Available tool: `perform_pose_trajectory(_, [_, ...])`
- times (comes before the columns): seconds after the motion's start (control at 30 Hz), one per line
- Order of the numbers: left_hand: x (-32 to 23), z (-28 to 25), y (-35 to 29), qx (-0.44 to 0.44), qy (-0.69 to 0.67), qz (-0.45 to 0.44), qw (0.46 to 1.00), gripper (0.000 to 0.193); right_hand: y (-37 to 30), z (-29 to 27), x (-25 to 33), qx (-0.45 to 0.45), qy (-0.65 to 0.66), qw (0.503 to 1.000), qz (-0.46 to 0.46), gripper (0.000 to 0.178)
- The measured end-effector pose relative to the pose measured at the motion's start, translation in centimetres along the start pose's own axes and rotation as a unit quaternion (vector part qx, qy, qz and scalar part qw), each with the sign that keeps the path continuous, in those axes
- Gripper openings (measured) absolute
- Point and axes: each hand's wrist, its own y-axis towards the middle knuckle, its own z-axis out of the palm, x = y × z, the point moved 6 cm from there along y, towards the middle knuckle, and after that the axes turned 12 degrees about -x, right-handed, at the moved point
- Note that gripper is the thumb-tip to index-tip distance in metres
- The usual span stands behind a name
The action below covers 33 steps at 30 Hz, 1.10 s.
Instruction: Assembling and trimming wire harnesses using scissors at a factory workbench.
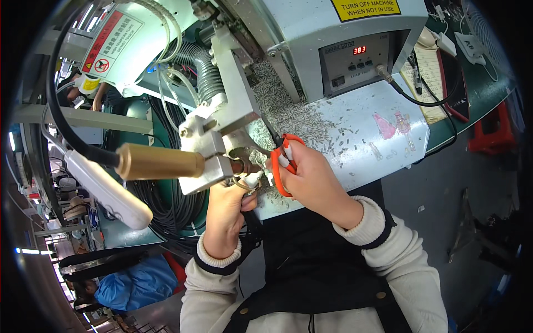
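Observation:
My right hand grips scissors with orange handle loops; the dark blades point up and away, toward the machine. Whitish covers sit on some fingertips. Close beside it on the left, my left hand is closed under the metal tip of the soldering machine. Its fingertips are partly hidden by the metal clamp and a thin ring of wire, so what they pinch cannot be made out. A brass-coloured cylinder sticks out left from the clamp, just above that hand.
Many small metallic clippings cover the light work plate. Behind stands a grey control box with a red display. Black cables lie coiled at left, near a white lamp-like bar. A notebook lies at far right.

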Motion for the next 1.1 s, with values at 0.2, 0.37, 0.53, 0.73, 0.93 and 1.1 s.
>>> perform_pose_trajectory(0.2, [0.2,-0.6,-1.2,0.026,-0.003,0.002,1.0,0.015,-0.8,0.1,-1.1,0.031,0.027,0.999,0.032,0.012])
perform_pose_trajectory(0.37, [-0.2,-1.0,-4.2,0.006,0.056,0.094,0.994,0.02,-2.5,-1.4,-0.3,0.001,-0.033,0.999,0.001,0.011])
perform_pose_trajectory(0.53, [0.8,-1.3,-6.3,0.002,0.169,0.167,0.971,0.019,-5.3,-1.0,4.3,-0.027,-0.136,0.962,-0.235,0.018])
perform_pose_trajectory(0.73, [2.2,-0.3,-7.3,0.14,0.188,0.181,0.955,0.018,-6.2,0.5,4.6,0.14,-0.124,0.96,-0.206,0.023])
perform_pose_trajectory(0.93, [3.1,-0.7,-7.6,0.093,0.187,0.173,0.963,0.017,-5.7,-0.5,1.7,0.069,-0.059,0.996,-0.019,0.015])
perform_pose_trajectory(1.1, [3.3,-0.5,-8.0,0.104,0.178,0.174,0.963,0.021,-6.2,0.3,1.0,0.076,0.107,0.975,0.178,0.014])
